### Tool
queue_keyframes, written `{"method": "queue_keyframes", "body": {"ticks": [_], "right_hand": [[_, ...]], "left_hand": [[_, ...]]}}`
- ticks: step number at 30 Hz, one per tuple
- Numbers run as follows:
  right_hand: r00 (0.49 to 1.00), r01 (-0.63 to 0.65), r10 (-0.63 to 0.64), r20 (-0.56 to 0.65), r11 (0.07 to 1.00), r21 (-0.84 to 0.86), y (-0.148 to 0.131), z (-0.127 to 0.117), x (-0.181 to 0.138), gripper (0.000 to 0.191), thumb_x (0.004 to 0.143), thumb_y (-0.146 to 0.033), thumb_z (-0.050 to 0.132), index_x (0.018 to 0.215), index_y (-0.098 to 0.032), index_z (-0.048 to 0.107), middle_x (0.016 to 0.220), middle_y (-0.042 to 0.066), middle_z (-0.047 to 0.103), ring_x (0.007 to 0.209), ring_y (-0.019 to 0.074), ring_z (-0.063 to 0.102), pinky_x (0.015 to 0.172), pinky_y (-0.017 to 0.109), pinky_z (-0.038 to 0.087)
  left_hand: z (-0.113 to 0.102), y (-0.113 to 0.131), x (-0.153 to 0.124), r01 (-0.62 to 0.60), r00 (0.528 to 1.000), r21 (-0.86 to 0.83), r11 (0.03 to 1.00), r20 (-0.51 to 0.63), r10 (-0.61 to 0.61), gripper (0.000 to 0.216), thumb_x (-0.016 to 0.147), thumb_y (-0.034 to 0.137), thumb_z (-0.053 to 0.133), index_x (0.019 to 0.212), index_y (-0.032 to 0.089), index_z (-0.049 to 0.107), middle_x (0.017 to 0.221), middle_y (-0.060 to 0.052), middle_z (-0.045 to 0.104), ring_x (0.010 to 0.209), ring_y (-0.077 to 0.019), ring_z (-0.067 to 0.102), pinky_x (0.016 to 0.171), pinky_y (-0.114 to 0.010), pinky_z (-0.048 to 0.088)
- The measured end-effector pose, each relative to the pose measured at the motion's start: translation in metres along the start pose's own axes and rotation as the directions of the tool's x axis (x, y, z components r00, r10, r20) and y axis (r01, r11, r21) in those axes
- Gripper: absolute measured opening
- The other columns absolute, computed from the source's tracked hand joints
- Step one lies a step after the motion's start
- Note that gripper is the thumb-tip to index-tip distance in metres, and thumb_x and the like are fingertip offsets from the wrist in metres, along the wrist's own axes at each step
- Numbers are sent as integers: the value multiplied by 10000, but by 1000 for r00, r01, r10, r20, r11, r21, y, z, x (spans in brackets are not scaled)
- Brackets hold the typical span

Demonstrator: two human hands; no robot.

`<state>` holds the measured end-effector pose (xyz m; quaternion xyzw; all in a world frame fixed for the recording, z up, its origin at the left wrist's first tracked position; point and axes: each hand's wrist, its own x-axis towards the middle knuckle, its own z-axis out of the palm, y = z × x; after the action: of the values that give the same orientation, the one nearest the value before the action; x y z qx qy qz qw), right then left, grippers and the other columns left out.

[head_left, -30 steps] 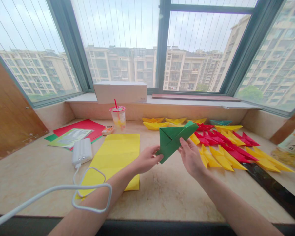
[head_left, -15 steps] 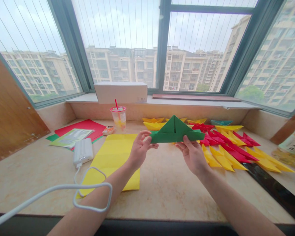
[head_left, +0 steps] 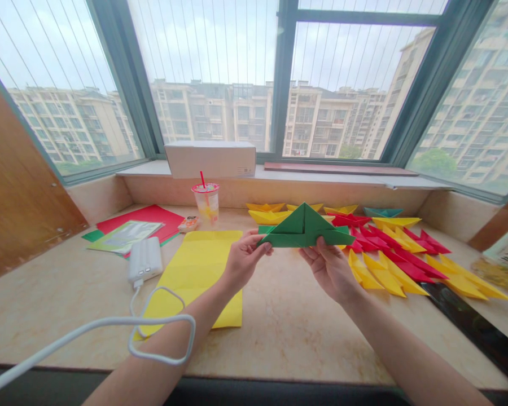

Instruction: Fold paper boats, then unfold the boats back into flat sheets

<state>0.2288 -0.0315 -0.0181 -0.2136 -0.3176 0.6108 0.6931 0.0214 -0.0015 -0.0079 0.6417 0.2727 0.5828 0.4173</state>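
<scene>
I hold a folded green paper boat [head_left: 303, 229] level in the air above the stone ledge. My left hand [head_left: 242, 262] pinches its left end between thumb and fingers. My right hand [head_left: 329, 269] grips its lower edge near the middle, thumb on the front. A flat yellow sheet [head_left: 195, 270] with fold creases lies on the ledge below and left of my left hand. Several finished yellow and red paper boats [head_left: 389, 254] lie in rows to the right, behind and beside my right hand.
A white power bank [head_left: 145, 259] with a looping white cable [head_left: 152, 330] sits at the left. Red and green sheets [head_left: 146, 217], a drink cup with a red straw [head_left: 206, 203] and a white box [head_left: 210, 158] stand further back. A dark ruler [head_left: 469, 321] lies right.
The green boat was turned from a tilted, pointed-down pose to level with its peak up. My left hand rose to pinch its left end; both hands then held nearly still.
</scene>
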Motion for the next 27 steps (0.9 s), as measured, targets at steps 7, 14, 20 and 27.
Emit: {"method": "queue_keyframes", "body": {"ticks": [7,14,20,27], "right_hand": [[985,170,-171,-6,983,-68,-3,0,6,218,799,-378,770,975,-274,692,977,-13,767,920,159,722,845,325,587],[886,381,-431,-171,886,-264,-20,-8,14,647,711,-292,834,1247,-305,471,910,-26,738,827,144,720,806,330,587],[839,426,-513,-182,826,-368,-21,-8,13,464,689,-314,839,968,-266,472,808,-37,705,734,146,702,742,331,596],[781,496,-604,-158,754,-431,-21,-8,14,604,681,-314,832,1125,-321,423,1205,40,614,966,193,681,710,344,603]], "left_hand": [[-3,9,0,-31,998,221,975,68,17,364,911,399,581,658,173,713,714,-49,708,815,-201,598,867,-347,446],[-5,4,1,-1,999,214,977,39,-7,366,907,406,577,670,164,716,786,-55,692,841,-210,603,844,-331,442],[-3,9,0,12,999,245,970,30,-20,387,903,417,574,632,173,704,724,-50,698,835,-216,588,883,-335,411],[-5,2,2,97,993,137,986,58,-105,379,880,450,598,647,174,711,743,-55,705,859,-219,601,870,-330,427]]}}
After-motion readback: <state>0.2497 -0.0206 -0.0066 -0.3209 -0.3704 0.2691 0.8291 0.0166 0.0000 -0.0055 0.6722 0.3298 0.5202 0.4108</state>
